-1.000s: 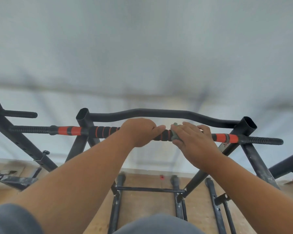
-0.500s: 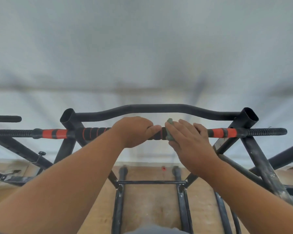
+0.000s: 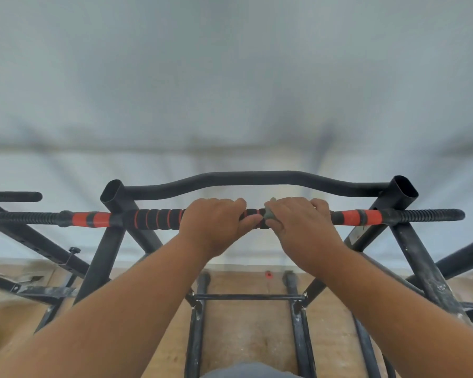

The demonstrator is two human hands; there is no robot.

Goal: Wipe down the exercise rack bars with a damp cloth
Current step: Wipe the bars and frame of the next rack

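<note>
Two hands, one cloth, one padded bar.
Left hand (image 3: 216, 222) grips the padded bar (image 3: 153, 218) mid-frame; right hand (image 3: 302, 227) clutches the cloth (image 3: 269, 212) around it.

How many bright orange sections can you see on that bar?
2 solid ones: one left of the left hand, at, one right of the right hand, at. Thin orange rings too; hands may hide more.

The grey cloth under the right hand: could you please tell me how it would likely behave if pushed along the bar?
The cloth looks bunched under the right hand, so probably floppy. On the ribbed grip it may snag rather than glide.
</note>
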